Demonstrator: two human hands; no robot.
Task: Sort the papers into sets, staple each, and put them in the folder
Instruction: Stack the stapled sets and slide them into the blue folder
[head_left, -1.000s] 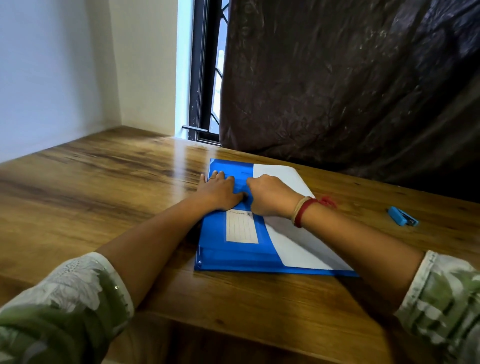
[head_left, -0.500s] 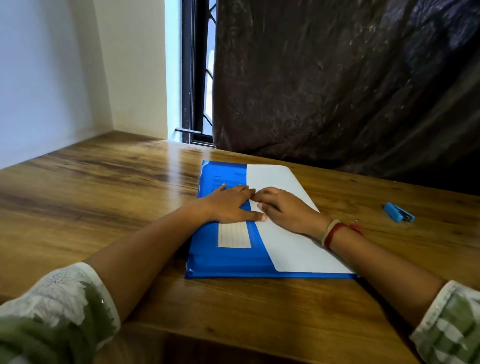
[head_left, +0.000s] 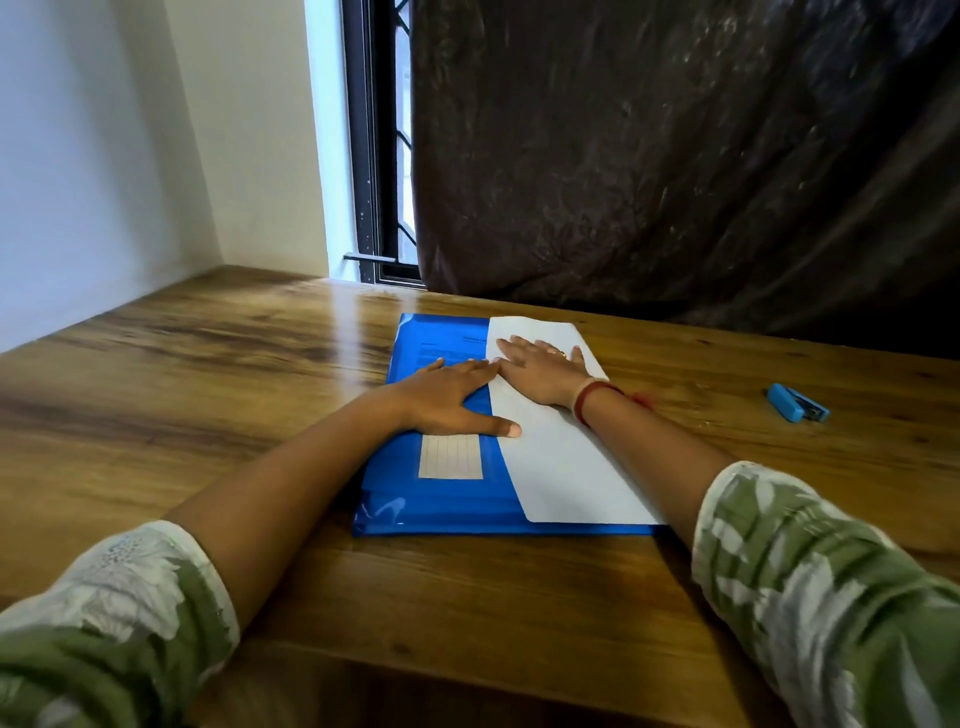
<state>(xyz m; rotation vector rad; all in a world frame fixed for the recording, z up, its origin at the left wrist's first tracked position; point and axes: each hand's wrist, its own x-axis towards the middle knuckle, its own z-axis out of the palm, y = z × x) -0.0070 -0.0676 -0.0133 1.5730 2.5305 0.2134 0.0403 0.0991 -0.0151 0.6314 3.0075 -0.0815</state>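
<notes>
Both hands flat, fingers spread, gripping nothing: left hand (head_left: 447, 397) presses the blue folder (head_left: 436, 504), right hand (head_left: 540, 366) presses its white flap (head_left: 566, 467), likely to close it. Folder lies mid-table (head_left: 208, 415). Contents: printed sheets faintly visible through the cover; stapling cannot be confirmed. Stapler (head_left: 796, 402) well apart, right, idle.

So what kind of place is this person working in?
Probably a home room or small office: a wooden desk in a white-walled corner, a barred window half-covered by a dark curtain, and a blue plastic folder and blue stapler on it.
</notes>
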